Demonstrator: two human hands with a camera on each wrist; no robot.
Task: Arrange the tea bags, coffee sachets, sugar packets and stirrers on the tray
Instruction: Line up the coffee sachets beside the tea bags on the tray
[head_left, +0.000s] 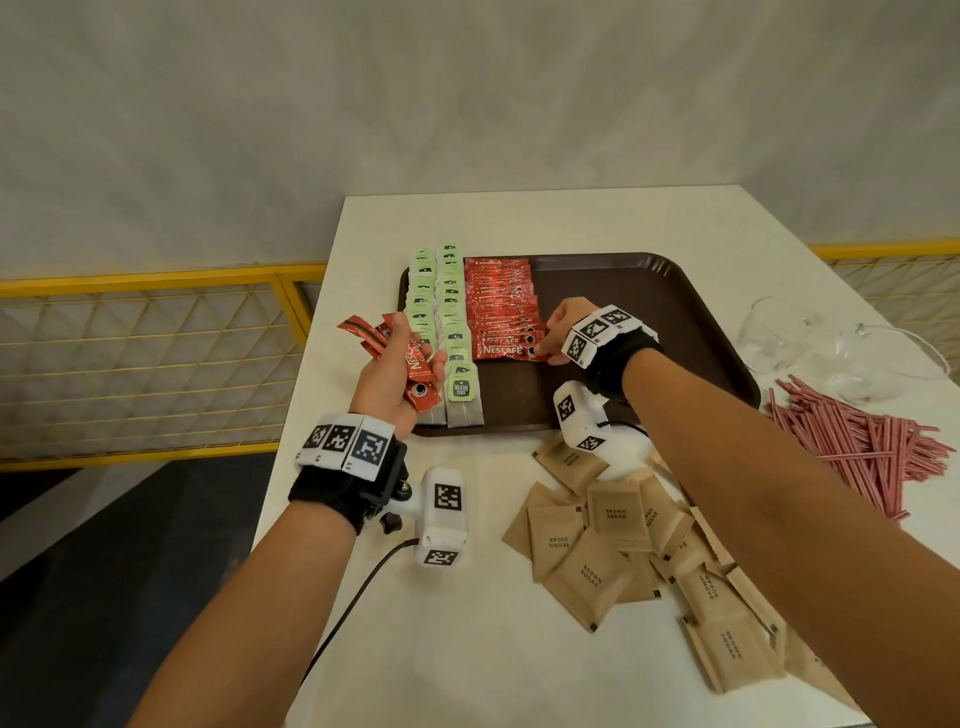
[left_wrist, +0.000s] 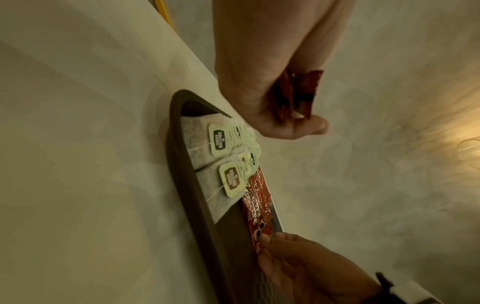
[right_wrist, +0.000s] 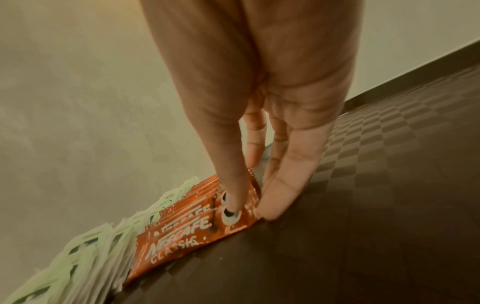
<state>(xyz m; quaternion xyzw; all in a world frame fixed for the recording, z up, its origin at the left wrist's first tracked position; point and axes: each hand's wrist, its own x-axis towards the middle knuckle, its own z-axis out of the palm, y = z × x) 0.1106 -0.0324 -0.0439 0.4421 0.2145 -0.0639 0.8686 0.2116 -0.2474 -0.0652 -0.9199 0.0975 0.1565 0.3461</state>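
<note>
A brown tray (head_left: 675, 312) holds two columns of green-tagged tea bags (head_left: 447, 312) at its left and, beside them, an overlapping row of red coffee sachets (head_left: 501, 306). My right hand (head_left: 545, 351) pinches the right end of the nearest sachet (right_wrist: 182, 238) in that row, thumb on top and fingertips (right_wrist: 275, 203) at its edge on the tray floor. Raised over the tray's left edge, my left hand (head_left: 415, 348) grips a fanned bunch of red sachets (head_left: 418, 374), also seen as the bunch (left_wrist: 306, 90) in the left wrist view. Brown sugar packets (head_left: 608, 545) and red-and-white stirrers (head_left: 857, 441) lie on the table.
The white table (head_left: 467, 649) ends close to the tray's left side, with a yellow mesh railing (head_left: 156, 364) beyond. Two clear glass cups (head_left: 779, 332) stand right of the tray. The tray's right half is bare.
</note>
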